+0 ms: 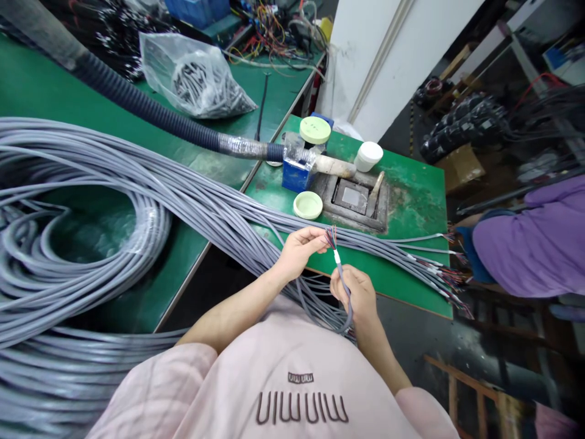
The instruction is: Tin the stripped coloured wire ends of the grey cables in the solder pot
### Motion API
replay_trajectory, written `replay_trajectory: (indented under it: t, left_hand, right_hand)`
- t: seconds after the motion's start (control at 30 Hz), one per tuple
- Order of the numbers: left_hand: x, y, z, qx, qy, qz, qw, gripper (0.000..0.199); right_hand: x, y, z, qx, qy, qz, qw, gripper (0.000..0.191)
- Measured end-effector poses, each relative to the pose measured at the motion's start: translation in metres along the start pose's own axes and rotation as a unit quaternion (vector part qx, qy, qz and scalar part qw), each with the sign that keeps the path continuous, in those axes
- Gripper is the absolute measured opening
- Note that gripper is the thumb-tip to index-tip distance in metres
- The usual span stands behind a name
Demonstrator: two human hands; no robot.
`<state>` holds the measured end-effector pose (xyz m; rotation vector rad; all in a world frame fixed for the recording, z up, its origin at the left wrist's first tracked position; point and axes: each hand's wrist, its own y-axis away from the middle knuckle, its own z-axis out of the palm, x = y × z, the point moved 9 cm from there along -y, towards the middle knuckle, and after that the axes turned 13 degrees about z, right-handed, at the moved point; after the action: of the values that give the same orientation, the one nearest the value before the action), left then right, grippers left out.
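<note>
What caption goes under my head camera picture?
Left hand pinching thin wires, right hand holding their gray cable.

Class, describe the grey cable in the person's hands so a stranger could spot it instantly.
Find the green tabletop bearing a round white tub, then its near edge. There, a bare left hand pinches thin coloured wires; the bare right hand grips the grey cable they sprout from. Unlike the long grey cables bundled behind, it alone is handheld.

Clear plastic bag (214, 94) w/ grey pcs (187, 82) sits on green tabletop (284, 91), blue plastic bin (196, 12) behind. 1 purple-topped person (530, 238) at R, brown cardboard box (459, 171) also R.
</note>
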<state>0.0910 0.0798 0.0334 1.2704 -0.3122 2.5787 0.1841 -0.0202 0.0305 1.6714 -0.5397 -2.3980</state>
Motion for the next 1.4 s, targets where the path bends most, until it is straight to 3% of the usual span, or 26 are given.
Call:
replay_trajectory:
  t: [0.43,0.87,1.4]
  left_hand:
    - [0.017,-0.005,0.006,-0.026,-0.045,0.023,0.998,0.028]
    - [-0.005,0.007,-0.004,0.029,-0.020,-0.015,0.999,0.023]
    - [0.014,0.010,0.012,0.030,-0.042,0.029,0.998,0.025]
  right_hand:
    - [-0.002,-0.001,0.003,-0.002,0.008,-0.009,1.000,0.030]
    - [0.000,-0.001,0.005,-0.010,-0.039,0.006,0.999,0.032]
    - [0.004,0.001,0.001,0.000,-0.045,0.009,0.999,0.033]
